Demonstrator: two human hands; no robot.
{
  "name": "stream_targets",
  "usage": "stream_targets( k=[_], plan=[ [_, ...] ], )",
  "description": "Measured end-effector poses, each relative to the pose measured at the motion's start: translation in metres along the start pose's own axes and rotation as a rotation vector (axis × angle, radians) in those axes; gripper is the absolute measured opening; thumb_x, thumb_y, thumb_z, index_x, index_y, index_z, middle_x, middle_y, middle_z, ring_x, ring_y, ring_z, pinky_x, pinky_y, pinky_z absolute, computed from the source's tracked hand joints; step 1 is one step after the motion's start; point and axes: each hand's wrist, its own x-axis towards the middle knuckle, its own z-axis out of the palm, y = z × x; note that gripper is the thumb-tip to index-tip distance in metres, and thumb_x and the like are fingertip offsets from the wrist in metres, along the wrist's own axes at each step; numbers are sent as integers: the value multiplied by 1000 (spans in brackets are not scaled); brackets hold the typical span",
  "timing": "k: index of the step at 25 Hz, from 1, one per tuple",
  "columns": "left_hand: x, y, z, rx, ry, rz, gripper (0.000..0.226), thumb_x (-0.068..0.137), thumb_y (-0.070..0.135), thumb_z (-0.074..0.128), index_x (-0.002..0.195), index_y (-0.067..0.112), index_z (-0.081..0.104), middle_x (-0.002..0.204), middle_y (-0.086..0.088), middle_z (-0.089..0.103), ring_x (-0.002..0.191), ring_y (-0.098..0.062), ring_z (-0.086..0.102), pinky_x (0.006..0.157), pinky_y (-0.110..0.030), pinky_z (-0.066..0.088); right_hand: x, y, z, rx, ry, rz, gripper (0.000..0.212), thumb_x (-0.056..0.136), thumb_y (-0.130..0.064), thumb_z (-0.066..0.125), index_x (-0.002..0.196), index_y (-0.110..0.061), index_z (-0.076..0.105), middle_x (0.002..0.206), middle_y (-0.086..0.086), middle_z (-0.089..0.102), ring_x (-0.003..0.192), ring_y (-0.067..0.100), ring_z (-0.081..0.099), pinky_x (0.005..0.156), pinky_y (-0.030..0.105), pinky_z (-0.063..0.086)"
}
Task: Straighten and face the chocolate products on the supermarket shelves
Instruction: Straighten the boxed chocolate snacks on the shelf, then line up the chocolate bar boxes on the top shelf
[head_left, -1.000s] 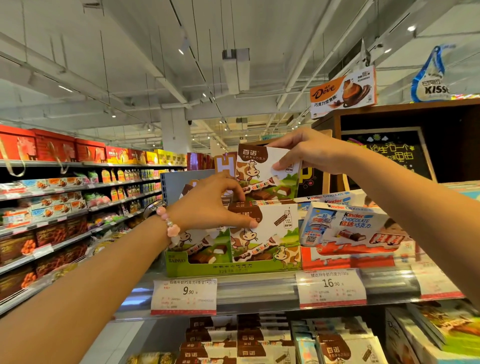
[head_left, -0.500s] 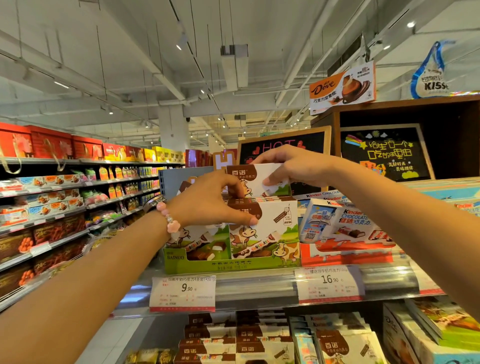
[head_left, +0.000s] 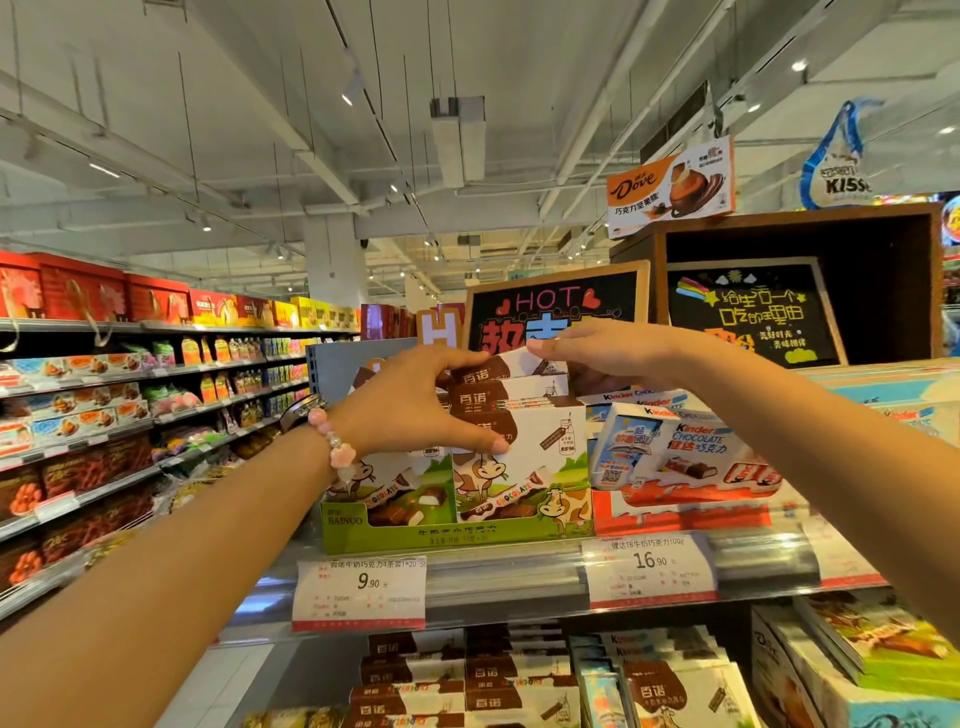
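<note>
In a bright supermarket aisle, your left hand (head_left: 415, 400) and right hand (head_left: 613, 348) pinched a chocolate box (head_left: 511, 366) over the shelf's (head_left: 519, 577) green tray (head_left: 415, 535). Since a second earlier, the box had sunk lower between your fingers.

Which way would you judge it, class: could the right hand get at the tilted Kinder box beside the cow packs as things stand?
Probably yes. The right hand is just above and left of the Kinder box, whose front and top are uncovered. But its fingers pinch a cow pack, so it must let go first.
</note>
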Motion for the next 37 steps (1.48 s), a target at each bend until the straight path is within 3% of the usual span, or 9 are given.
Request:
stream_targets(
  k=[4,8,11,17,24,27,29,33,37],
  plan=[
    [-1,0,0,-44,16,24,78,55,38,85,124,32,50,104,21,52,105,-3,52,86,-17,44,-3,7,3,15,6,-92,36,90,-49,47,100,-21,68,114,2,68,110,22,59,105,46,37],
    [-1,-3,-1,-14,24,73,81,55,41,84,125,36,43,112,19,46,102,-1,47,80,-10,39,-10,4,4,196,-8,-94,33,95,-32,47,111,-6,60,110,10,69,102,24,66,96,41,49],
    [-1,-4,0,13,37,68,79,55,42,84,124,33,45,110,19,46,100,0,47,80,-8,37,-11,2,11,139,31,-183,8,96,-22,48,101,-23,55,100,5,67,96,23,65,86,39,53],
    [-2,-2,-1,-12,44,70,59,56,42,83,105,29,53,98,21,53,93,2,51,80,-17,44,-13,-5,12,182,83,-199,11,94,-16,53,96,-22,62,102,1,66,97,16,62,84,43,54],
    [-1,2,3,120,-69,99,66,66,43,78,114,20,39,108,4,52,97,-14,55,83,-33,52,-20,-9,13,127,72,-219,9,93,-15,53,100,-18,58,99,2,66,93,15,63,73,27,54],
    [-3,0,4,141,-61,101,70,64,49,78,115,23,37,109,5,50,99,-14,54,86,-36,51,-29,-16,14,-21,98,-243,23,95,-22,49,118,-18,55,98,-6,61,91,9,57,75,18,45],
    [-6,1,5,164,-47,123,76,59,57,71,119,27,35,110,8,46,103,-13,51,89,-34,50,-37,-15,12,-74,161,-252,33,96,-27,47,128,-19,49,105,-6,58,98,8,55,82,18,41],
    [-12,6,11,245,18,221,87,52,67,54,128,30,31,111,15,37,107,-10,45,91,-32,46,-57,1,7,-45,348,-281,31,94,-29,51,124,-21,52,113,-2,60,106,17,57,94,33,46],
    [-13,3,20,272,124,239,86,52,72,47,127,30,36,117,13,41,107,-10,44,93,-36,44,-82,21,-3,-29,492,-324,26,93,-23,54,118,-17,57,110,-2,62,98,14,61,86,27,50]
  ],
)
